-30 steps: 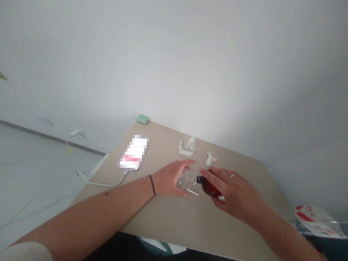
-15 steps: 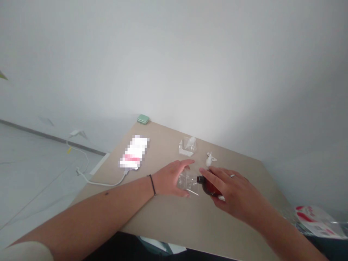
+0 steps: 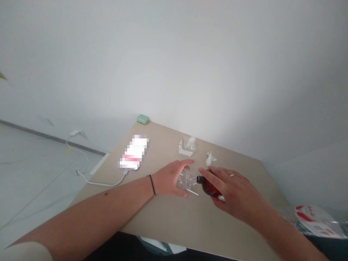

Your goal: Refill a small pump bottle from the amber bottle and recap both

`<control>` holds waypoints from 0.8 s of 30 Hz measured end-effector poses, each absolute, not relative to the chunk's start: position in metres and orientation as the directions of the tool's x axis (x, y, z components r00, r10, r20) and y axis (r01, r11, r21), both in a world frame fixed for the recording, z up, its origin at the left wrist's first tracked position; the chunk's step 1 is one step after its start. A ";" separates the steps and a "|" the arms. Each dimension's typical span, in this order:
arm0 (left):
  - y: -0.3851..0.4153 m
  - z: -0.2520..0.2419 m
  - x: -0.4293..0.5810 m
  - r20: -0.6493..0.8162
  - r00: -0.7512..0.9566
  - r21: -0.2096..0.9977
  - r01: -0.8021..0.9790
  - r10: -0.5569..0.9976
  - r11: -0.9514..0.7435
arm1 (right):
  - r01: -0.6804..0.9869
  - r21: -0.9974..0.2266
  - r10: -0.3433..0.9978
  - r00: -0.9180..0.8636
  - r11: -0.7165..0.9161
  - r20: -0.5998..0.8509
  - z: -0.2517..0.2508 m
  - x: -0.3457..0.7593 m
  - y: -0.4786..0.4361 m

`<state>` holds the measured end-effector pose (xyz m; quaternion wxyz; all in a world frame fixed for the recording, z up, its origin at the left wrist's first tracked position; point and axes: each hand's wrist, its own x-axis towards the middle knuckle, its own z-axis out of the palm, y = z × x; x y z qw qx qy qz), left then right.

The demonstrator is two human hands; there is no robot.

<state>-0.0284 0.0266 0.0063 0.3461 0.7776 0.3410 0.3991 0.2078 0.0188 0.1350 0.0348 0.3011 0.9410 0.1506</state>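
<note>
My left hand (image 3: 171,177) curls around a small clear plastic bottle (image 3: 187,179) that lies on the beige table (image 3: 174,214). My right hand (image 3: 231,188) grips a dark red-brown bottle (image 3: 208,185) tipped on its side, its black neck meeting the clear bottle's mouth. A thin white stick (image 3: 192,191) lies just below the two bottles. A ring shows on a right-hand finger and a black band on my left wrist.
A phone (image 3: 134,152) with a white cable (image 3: 104,182) lies at the table's left. A small clear bag (image 3: 187,145) and a white cap piece (image 3: 210,158) sit farther back, a green case (image 3: 143,119) at the far corner. Printed packaging (image 3: 315,219) lies at the right.
</note>
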 end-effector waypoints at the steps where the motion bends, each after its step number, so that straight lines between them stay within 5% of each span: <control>1: 0.027 0.007 -0.028 0.380 0.450 0.811 0.259 0.808 -0.525 | 0.554 0.305 0.577 -0.817 0.774 0.020 0.135 0.208 0.019; 24: 0.026 0.006 -0.028 0.388 0.444 0.807 0.259 0.807 -0.530 | 0.565 0.303 0.595 -0.804 0.767 -0.008 0.138 0.206 0.018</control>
